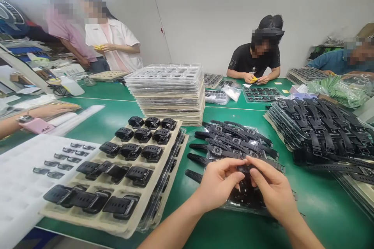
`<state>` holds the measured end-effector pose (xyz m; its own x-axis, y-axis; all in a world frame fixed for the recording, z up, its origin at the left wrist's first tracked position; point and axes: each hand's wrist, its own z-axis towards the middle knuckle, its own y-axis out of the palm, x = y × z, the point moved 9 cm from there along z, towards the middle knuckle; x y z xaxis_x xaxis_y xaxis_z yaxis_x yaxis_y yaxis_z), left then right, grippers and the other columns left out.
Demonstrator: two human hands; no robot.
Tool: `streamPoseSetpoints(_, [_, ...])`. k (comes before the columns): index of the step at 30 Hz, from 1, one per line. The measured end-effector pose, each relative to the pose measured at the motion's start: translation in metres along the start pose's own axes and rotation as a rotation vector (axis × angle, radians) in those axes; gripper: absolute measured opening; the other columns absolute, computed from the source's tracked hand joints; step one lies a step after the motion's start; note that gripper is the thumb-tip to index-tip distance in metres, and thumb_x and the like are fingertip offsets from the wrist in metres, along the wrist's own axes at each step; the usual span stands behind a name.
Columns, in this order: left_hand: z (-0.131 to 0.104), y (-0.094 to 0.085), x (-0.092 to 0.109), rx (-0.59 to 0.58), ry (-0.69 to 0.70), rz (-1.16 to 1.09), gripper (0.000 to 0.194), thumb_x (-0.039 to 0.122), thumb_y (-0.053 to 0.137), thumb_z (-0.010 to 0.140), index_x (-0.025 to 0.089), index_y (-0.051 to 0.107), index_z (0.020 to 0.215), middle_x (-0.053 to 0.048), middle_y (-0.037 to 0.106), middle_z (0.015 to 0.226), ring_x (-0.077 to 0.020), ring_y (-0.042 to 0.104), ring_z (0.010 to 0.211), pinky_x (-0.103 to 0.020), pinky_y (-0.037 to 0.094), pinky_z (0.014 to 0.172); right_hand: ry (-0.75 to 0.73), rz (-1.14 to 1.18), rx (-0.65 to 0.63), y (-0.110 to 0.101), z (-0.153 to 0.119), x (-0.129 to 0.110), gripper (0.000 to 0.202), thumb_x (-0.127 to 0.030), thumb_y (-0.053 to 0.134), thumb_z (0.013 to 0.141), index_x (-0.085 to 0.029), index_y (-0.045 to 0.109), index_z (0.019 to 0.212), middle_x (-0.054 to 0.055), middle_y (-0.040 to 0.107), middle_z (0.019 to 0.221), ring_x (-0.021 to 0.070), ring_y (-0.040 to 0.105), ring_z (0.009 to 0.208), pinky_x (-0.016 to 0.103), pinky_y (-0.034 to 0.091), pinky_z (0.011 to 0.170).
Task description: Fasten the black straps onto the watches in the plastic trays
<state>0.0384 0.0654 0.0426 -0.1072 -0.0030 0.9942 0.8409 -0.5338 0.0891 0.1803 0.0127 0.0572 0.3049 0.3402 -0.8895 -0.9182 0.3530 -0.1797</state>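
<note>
Green table, left hand and right hand angled inward, fingertips together, pinching a black watch

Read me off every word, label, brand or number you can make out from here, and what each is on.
"W", probably: chest mark on the black T-shirt; the print under it is too small to read.
Black T-shirt sleeve: small mark, unreadable.
Pink item at far left: dark lettering, too blurred.
White box: faint print, unreadable.
Watch backs: any print is too small.

Held black strap partly hidden
</note>
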Motion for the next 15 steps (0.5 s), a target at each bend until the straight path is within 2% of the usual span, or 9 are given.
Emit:
streamPoseSetpoints(2, [-0.0005, 0.0014, -0.0001, -0.007, 0.008, 0.027, 0.025, 0.020, 0.069, 0.085, 0.017, 0.074, 0.110, -0.001, 0.067, 0.075, -0.0112, 0.062, 0.060, -0.024, 0.053, 0.060, -0.019, -0.051, 0.043, -0.0028, -0.0018, 0.0013, 0.024, -0.030, 0.070, 0.092, -0.037, 0.080, 0.113, 0.002, 0.080, 0.108, 0.0166, 0.070, 0.063, 0.027, 0.061, 0.056])
streamPoseSetpoints(5, [0.0007, 0.0028, -0.0020, 0.010, -0.004, -0.117, 0.029, 0.022, 0.073, 0.084, 0.018, 0.069, 0.112, -0.004, 0.071, 0.088, -0.0130, 0.063, 0.068, -0.023, 0.055, 0.059, -0.019, -0.072, 0.086, -0.0067, -0.0036, 0.0035, 0.023, -0.031, 0.070, 0.092, -0.037, 0.080, 0.111, 0.001, 0.080, 0.108, 0.0201, 0.074, 0.075, 0.030, 0.064, 0.066])
streamPoseSetpoints(7, [0.0025, 0.0033, -0.0041, 0.025, -0.033, -0.197, 0.029, 0.023, 0.077, 0.080, 0.017, 0.067, 0.107, -0.003, 0.071, 0.084, -0.0121, 0.062, 0.065, -0.022, 0.054, 0.057, 0.005, -0.049, 0.103, -0.0092, -0.0030, 0.0048, 0.020, -0.032, 0.071, 0.091, -0.036, 0.081, 0.108, 0.001, 0.081, 0.104, 0.0208, 0.076, 0.078, 0.029, 0.064, 0.067])
streamPoseSetpoints(10, [0.0048, 0.0018, -0.0048, 0.049, -0.064, -0.180, 0.025, 0.023, 0.082, 0.074, 0.014, 0.071, 0.095, 0.000, 0.066, 0.070, -0.0096, 0.058, 0.059, -0.021, 0.053, 0.056, 0.032, -0.010, 0.098, -0.0097, -0.0006, 0.0049, 0.014, -0.031, 0.075, 0.088, -0.035, 0.083, 0.099, 0.001, 0.082, 0.098, 0.0210, 0.077, 0.079, 0.027, 0.065, 0.067])
streamPoseSetpoints(15, [0.0061, -0.0039, -0.0009, 0.062, -0.049, -0.153, 0.026, 0.024, 0.083, 0.072, 0.013, 0.075, 0.094, -0.001, 0.070, 0.071, -0.0101, 0.059, 0.058, -0.023, 0.054, 0.057, 0.002, 0.048, 0.088, -0.0039, -0.0001, 0.0038, 0.013, -0.029, 0.076, 0.086, -0.035, 0.084, 0.094, 0.001, 0.082, 0.102, 0.0236, 0.078, 0.095, 0.033, 0.064, 0.088])
